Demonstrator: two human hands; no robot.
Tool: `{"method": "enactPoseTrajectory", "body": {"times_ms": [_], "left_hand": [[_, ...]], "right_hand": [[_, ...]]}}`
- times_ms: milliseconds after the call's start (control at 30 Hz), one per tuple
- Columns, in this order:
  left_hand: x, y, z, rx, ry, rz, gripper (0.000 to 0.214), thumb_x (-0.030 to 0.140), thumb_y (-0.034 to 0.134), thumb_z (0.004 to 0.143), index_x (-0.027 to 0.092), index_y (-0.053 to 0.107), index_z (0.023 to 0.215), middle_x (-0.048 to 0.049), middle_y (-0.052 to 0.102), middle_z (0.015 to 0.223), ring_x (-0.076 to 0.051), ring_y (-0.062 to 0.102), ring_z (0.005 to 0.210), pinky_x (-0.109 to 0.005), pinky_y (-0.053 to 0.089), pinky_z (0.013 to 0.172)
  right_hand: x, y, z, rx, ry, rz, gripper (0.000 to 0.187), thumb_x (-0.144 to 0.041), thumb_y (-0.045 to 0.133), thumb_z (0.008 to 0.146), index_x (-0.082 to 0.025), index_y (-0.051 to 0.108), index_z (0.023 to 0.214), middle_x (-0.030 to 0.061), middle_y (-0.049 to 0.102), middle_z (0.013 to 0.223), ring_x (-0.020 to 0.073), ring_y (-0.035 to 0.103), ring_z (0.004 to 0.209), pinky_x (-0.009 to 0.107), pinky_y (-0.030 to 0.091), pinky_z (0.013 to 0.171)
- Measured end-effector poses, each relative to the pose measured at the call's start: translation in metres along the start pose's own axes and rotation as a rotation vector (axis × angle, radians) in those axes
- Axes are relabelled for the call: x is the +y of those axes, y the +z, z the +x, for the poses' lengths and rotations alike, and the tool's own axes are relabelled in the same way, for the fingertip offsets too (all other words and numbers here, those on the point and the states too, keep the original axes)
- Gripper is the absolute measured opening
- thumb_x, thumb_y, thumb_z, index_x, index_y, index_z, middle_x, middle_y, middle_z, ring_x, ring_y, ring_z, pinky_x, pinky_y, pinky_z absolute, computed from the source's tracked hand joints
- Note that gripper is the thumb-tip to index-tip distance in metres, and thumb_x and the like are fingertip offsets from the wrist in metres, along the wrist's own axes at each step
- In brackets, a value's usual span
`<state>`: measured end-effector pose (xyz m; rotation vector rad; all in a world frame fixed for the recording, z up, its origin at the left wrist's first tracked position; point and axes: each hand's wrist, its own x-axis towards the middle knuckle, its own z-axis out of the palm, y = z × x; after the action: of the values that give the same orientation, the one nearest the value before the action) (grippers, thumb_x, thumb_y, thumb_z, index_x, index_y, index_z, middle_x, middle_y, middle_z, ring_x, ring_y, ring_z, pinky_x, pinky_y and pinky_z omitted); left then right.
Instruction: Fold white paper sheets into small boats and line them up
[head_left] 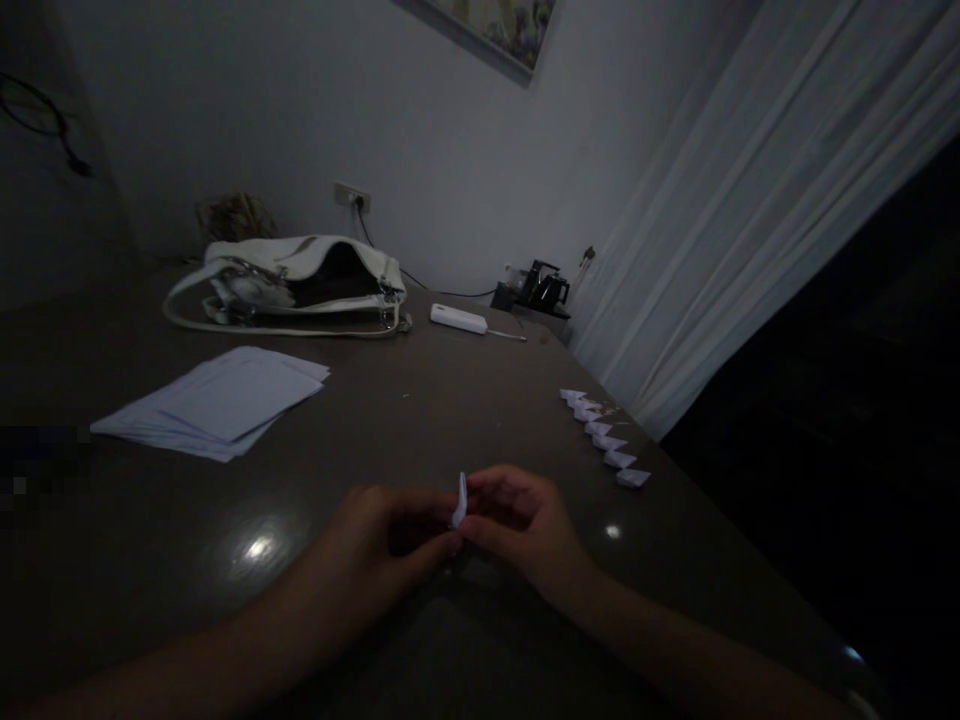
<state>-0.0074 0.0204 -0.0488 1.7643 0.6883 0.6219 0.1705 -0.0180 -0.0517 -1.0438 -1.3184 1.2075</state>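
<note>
Between my two hands, just above the dark table (450, 400), a small folded piece of white paper (461, 498) stands up on end. The fingers of my left hand (382, 535) pinch it from the left. From the right, my right hand (525, 520) grips it with thumb and fingertips. Its lower part is partly covered by the fingers. To the right, several small folded paper pieces (607, 441) with pointed ends stand in a slanting row. A loose stack of white paper sheets (247, 395) lies on the left.
A white handbag (300, 262) with its strap rests at the back left. Behind the middle lies a white power bank-like device (458, 319) with a short cable. Black kettle-like appliances (546, 288) stand in the far corner, beside a white curtain (675, 220). The table's right edge slants toward me.
</note>
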Motion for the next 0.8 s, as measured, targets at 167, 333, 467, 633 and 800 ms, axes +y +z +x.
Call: {"method": "enactPoseTrajectory", "body": {"times_ms": [167, 333, 467, 633, 800], "left_hand": [[0.0, 0.001, 0.0, 0.001, 0.036, 0.004, 0.028, 0.023, 0.057, 0.082, 0.021, 0.068, 0.108, -0.0025, 0.073, 0.095, -0.017, 0.069, 0.085, -0.025, 0.054, 0.076], [-0.001, 0.002, -0.001, 0.039, 0.053, 0.028, 0.029, 0.021, 0.058, 0.081, 0.02, 0.068, 0.107, -0.0027, 0.073, 0.094, -0.016, 0.069, 0.082, -0.024, 0.054, 0.076], [0.0, 0.001, -0.002, 0.075, 0.061, 0.094, 0.027, 0.022, 0.059, 0.079, 0.02, 0.069, 0.104, -0.0025, 0.073, 0.092, -0.016, 0.069, 0.08, -0.023, 0.054, 0.072], [0.005, -0.001, -0.003, 0.079, 0.053, 0.164, 0.027, 0.017, 0.051, 0.082, 0.022, 0.07, 0.1, -0.002, 0.073, 0.091, -0.016, 0.069, 0.08, -0.023, 0.053, 0.073], [0.008, -0.002, -0.003, 0.16, 0.05, 0.123, 0.025, 0.019, 0.054, 0.081, 0.019, 0.067, 0.102, -0.0035, 0.072, 0.095, -0.017, 0.068, 0.084, -0.024, 0.053, 0.074]], "right_hand": [[0.0, 0.0, -0.001, 0.005, -0.024, -0.053, 0.027, -0.018, 0.076, 0.068, -0.018, 0.066, 0.093, 0.0012, 0.069, 0.083, 0.0099, 0.065, 0.074, 0.021, 0.051, 0.068], [0.0, 0.003, -0.003, 0.035, -0.059, -0.168, 0.027, -0.02, 0.072, 0.071, -0.018, 0.064, 0.096, 0.0027, 0.069, 0.084, 0.0119, 0.065, 0.076, 0.024, 0.052, 0.069], [0.002, 0.004, -0.006, 0.048, -0.15, -0.293, 0.026, -0.015, 0.066, 0.075, -0.02, 0.064, 0.1, 0.0021, 0.069, 0.088, 0.0119, 0.065, 0.076, 0.024, 0.052, 0.07], [0.002, 0.002, -0.002, 0.066, -0.108, -0.285, 0.021, -0.017, 0.065, 0.077, -0.02, 0.064, 0.098, 0.002, 0.068, 0.089, 0.0119, 0.064, 0.078, 0.024, 0.051, 0.07], [0.001, -0.002, 0.006, 0.072, 0.045, -0.024, 0.022, -0.023, 0.072, 0.072, -0.017, 0.062, 0.09, 0.0014, 0.066, 0.082, 0.0109, 0.062, 0.073, 0.023, 0.049, 0.067]]}}
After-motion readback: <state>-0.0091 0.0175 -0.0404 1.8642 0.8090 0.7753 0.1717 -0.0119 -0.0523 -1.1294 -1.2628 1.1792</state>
